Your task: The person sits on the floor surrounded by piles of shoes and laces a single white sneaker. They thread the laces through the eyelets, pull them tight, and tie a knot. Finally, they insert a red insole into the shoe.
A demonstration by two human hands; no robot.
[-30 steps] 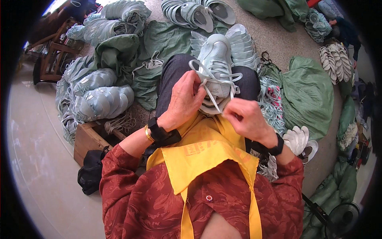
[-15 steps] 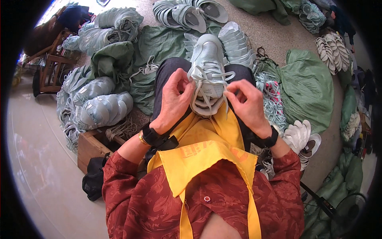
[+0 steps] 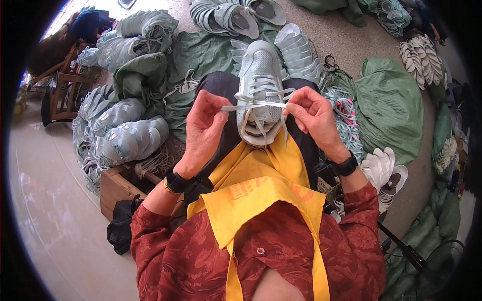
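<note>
A pale grey-green shoe upper lies between my knees, its toe pointing away from me and its collar toward me. White laces run through its eyelets. My left hand pinches one side of the shoelace, left of the upper. On the other side, my right hand pinches it between thumb and fingertips. Between both hands the lace is stretched straight across the tongue, with loops and loose ends hanging around it.
Nested stacks of pale uppers lie at left beside a wooden box. More uppers stand just beyond my knees. Right of me are a green sack, bundled laces and white uppers. A yellow apron covers my lap.
Both hands have moved apart, the left one outward to the left. The lace, looser before, is now drawn taut across the upper.
</note>
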